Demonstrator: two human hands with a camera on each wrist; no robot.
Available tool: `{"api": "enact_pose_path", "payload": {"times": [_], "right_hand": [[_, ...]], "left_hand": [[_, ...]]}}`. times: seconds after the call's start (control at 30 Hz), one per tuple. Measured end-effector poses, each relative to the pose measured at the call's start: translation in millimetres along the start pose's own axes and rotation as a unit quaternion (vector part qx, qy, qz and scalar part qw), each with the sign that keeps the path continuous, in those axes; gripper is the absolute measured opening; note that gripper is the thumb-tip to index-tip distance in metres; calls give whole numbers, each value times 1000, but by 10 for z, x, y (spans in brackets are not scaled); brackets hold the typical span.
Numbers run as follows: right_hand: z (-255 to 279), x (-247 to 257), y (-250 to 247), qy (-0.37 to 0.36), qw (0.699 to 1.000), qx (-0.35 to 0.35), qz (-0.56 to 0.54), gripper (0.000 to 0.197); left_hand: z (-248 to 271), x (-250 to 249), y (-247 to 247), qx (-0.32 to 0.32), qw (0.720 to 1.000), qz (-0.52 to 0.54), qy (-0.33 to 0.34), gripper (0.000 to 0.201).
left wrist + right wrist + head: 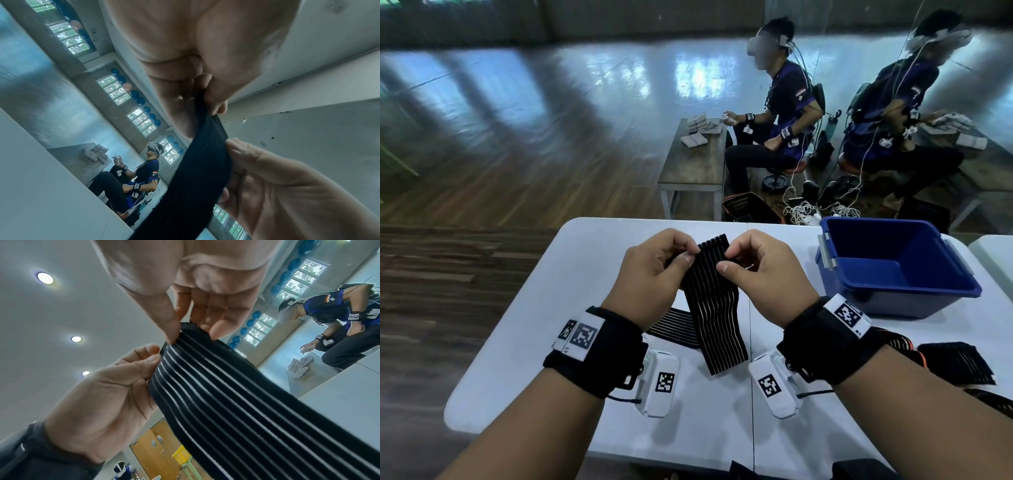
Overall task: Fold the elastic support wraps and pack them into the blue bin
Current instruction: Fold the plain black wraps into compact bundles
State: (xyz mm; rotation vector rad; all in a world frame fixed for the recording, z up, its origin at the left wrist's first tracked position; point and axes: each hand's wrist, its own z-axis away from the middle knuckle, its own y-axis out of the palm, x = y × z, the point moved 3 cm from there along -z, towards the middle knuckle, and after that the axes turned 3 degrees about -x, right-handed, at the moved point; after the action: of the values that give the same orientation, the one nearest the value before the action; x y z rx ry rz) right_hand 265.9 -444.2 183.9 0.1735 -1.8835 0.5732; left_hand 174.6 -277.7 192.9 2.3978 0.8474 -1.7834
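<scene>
A black elastic wrap with thin white stripes [714,308] hangs above the white table [534,308]. Both hands hold it by its upper end. My left hand [690,257] pinches the left corner between thumb and fingers, and my right hand [727,260] pinches the right corner. The wrap's lower end trails onto the table. In the left wrist view my left hand [211,104] nips the wrap's edge [195,178]. The right wrist view has my right hand [191,331] gripping the striped wrap [236,394] at its top. The blue bin [893,291] stands at the far right; only its blue floor shows inside.
More black wraps [959,363] lie on the table at the right, in front of the bin. Another striped piece [674,329] lies flat under my left wrist. Beyond the table's far edge, a person [784,113] sits at a wooden table [695,157], with cables on the floor.
</scene>
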Motion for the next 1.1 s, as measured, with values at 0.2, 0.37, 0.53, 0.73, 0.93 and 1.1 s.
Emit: {"api": "enact_pose_path", "payload": {"times": [0.2,0.37,0.53,0.73,0.93,1.1], "right_hand": [[23,36,4,-1,999,-19,-34,19],[36,61,4,1,998,-38,-46,18],[26,106,5,-11,992,-101,-73,15],[-17,155,-13,-13,987,-139,-74,17],[-42,268,10,-31,989,-125,-68,11],[-109,373,13,-39,990,-112,-81,11]], "left_hand": [[-10,-51,-15,-4,1000,-13,1,27],[-20,-91,-2,-11,999,-42,27,25],[58,-162,66,-23,999,-22,41,26],[110,-178,107,-77,996,19,48,24],[86,-251,202,-61,997,16,51,29],[-9,-237,267,-57,995,84,21,47]]}}
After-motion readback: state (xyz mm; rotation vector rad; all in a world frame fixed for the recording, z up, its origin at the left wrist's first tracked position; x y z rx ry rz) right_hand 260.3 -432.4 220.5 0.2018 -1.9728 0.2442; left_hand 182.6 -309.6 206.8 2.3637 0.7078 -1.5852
